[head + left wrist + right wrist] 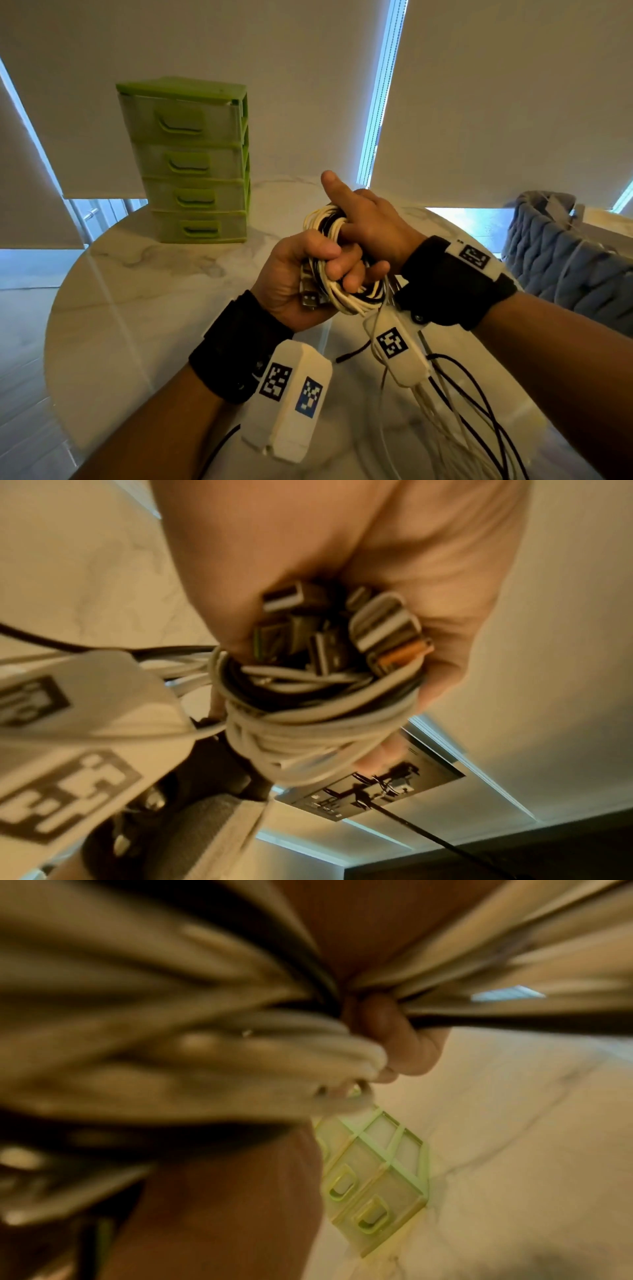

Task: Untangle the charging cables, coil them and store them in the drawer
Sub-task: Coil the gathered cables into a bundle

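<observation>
A coil of white and black charging cables is held above the round marble table. My left hand grips the coil's lower part, fingers curled round it, with several USB plugs bunched in the palm. My right hand has fingers hooked through the coil, thumb pointing up. In the right wrist view the cable bundle is blurred and pinched at my fingers. Loose cable ends hang down toward the table's near right. The green drawer unit stands at the back left, all drawers shut.
A grey knitted blanket lies over furniture to the right of the table. White roller blinds cover the windows behind. A black cable end lies on the table below my hands.
</observation>
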